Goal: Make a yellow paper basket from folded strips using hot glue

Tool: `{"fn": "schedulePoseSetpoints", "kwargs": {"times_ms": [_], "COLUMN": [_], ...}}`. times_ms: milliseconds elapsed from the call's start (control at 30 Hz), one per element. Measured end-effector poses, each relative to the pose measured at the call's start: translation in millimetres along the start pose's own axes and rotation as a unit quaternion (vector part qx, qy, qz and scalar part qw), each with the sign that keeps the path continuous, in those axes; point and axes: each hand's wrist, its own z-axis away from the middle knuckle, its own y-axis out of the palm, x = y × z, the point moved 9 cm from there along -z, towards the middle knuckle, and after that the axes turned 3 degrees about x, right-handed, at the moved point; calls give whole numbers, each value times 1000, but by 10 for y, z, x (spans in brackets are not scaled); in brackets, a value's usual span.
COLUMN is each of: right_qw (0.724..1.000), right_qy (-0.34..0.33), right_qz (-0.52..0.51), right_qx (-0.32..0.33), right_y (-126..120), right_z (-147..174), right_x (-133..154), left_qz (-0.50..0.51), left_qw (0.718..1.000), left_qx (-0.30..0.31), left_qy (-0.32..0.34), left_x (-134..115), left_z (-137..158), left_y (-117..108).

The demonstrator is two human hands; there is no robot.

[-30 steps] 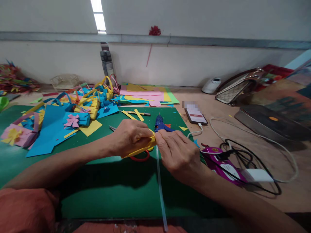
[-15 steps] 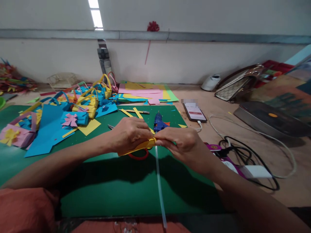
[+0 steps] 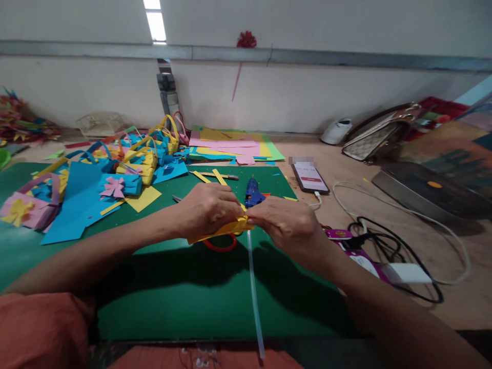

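Between my hands, above the green cutting mat [image 3: 184, 302], is a folded yellow paper piece [image 3: 215, 233]. My left hand [image 3: 209, 207] is closed over its upper side, hiding most of it. My right hand [image 3: 288, 218] pinches the paper's right end between thumb and fingers. Just beyond the hands lies a blue glue gun [image 3: 252, 192], its handle hidden, and a long clear glue stick [image 3: 253, 297] runs from it toward me. Below the paper shows the red handle of scissors [image 3: 221, 245]; their blades are mostly covered by my left hand.
Several small paper baskets [image 3: 146, 159] with blue sheets [image 3: 71, 205] crowd the left. Coloured paper [image 3: 230, 146] is stacked at the back, near a cutter knife [image 3: 230, 177]. On the right are a charging phone [image 3: 309, 177], a purple power strip [image 3: 357, 251], cables and a handbag [image 3: 374, 136].
Both hands still hold the yellow paper in almost the same place. The fingers at its right end have shifted slightly, and the whole view has moved a little.
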Motion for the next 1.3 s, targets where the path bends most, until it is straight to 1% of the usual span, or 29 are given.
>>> {"fn": "schedulePoseSetpoints", "kwargs": {"times_ms": [233, 400, 500, 733, 867, 967, 1167, 1300], "right_qw": [998, 998, 996, 988, 983, 983, 976, 970], "right_qy": [-18, -17, -23, -45, -48, -46, -60, -70], "right_qz": [53, 64, 80, 146, 175, 179, 210, 233], "right_qx": [9, 15, 19, 10, 8, 9, 13, 11], "right_y": [55, 96, 110, 124, 153, 172, 205, 202], "right_z": [16, 25, 26, 13, 10, 14, 37, 47], "right_x": [31, 16, 28, 81, 82, 75, 99, 118], "left_qz": [5, 8, 13, 14, -3, -19, -47, -45], "left_qw": [1000, 999, 998, 996, 996, 997, 998, 998], "left_qx": [16, 42, 47, 70, 76, 65, 21, 2], "left_qy": [-9, -16, -25, -56, -53, -44, -37, -33], "left_x": [26, 56, 78, 118, 123, 114, 84, 73], "left_z": [-7, -1, 7, 16, 13, 12, 27, 37], "left_y": [36, 71, 81, 119, 138, 143, 116, 83]}}
